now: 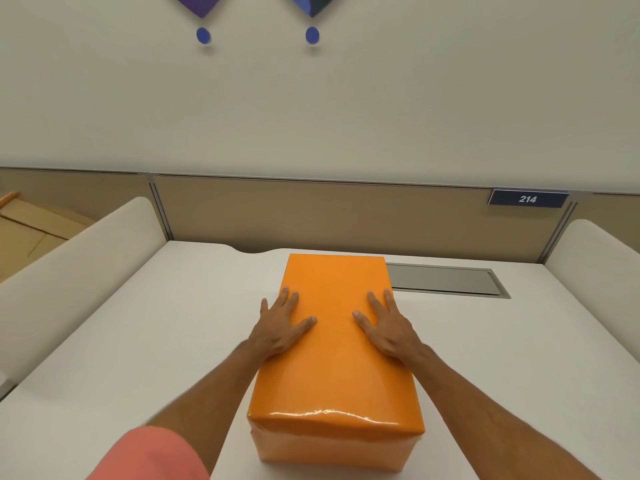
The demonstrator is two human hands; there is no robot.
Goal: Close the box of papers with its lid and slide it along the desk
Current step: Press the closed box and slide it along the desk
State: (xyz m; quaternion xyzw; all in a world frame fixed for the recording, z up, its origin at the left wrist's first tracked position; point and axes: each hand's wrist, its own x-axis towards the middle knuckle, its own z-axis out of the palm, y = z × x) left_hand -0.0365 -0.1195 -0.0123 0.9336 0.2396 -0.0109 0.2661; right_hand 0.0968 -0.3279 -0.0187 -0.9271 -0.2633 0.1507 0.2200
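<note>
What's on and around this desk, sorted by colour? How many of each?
Orange: 1, the glossy orange rectangular box under both hands
Blue: 3, two round blue wall dots, one dark blue "214" sign
Grey: 1, flat grey metal desk hatch
Total: 5

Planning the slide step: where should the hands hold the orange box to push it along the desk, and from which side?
Probably the two long side walls of the orange box, one palm from each side. The top is glossy and flat, so the left hand and right hand lying open on it might slip. The desk is flat.
</note>
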